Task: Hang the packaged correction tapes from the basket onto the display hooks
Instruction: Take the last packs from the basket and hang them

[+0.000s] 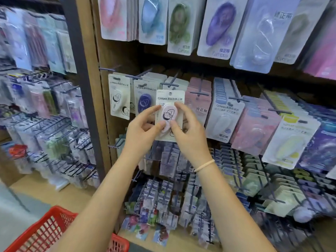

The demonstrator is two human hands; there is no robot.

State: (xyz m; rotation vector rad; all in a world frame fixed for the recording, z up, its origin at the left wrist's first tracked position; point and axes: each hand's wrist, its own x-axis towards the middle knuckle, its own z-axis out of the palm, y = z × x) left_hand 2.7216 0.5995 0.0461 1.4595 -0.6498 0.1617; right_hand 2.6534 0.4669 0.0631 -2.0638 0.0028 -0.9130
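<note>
L hand [143, 127] & R hand [187, 128] pinch pink correction tape pkg [170, 113] by both side edges, hang-hole above grip, prob. to line it up w/ hook [170, 84].

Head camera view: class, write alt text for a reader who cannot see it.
Two hands, left hand and right hand, hold a white carded pack with a pink correction tape up to a dark metal display hook. Packaged tapes crowd the wooden rack; a red plastic basket sits lower left.
</note>
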